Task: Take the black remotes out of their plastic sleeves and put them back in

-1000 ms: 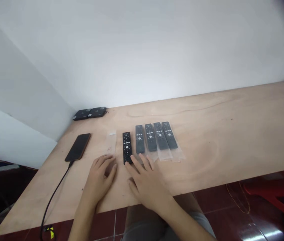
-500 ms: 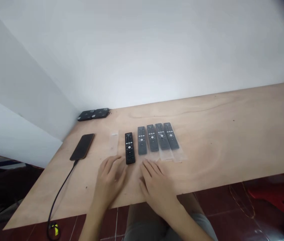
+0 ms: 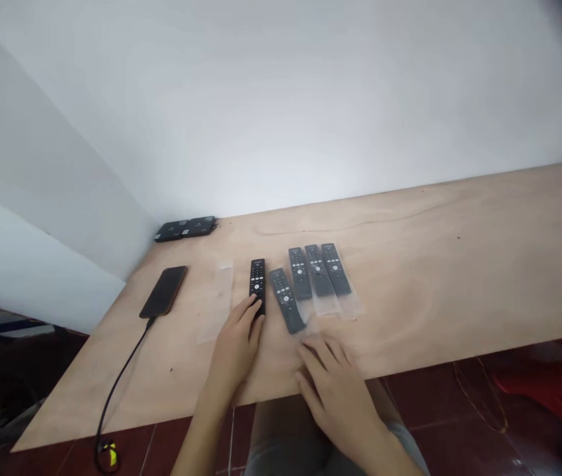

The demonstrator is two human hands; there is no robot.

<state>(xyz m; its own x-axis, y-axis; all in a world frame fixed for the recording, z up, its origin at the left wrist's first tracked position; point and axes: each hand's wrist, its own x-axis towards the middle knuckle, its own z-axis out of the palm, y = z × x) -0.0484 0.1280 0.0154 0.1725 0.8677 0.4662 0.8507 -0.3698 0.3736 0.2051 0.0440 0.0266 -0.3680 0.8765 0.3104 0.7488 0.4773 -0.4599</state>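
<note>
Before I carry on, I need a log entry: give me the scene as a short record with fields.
Left grip: on the bare remote
Right grip: at the near end of the tilted sleeved remote; hold unclear
Row: three more sleeved remotes, right of the tilted one
Left side: flat clear sleeve, then phone with cable
Back left: two black boxes

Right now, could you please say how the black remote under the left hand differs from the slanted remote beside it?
The black remote looks bare and dark; the slanted remote looks greyer, in a plastic sleeve. The black remote lies nearly straight; the slanted remote angles, near end rightward. The left hand covers part of the black remote; no hand covers the slanted remote. Both lie buttons up.
</note>
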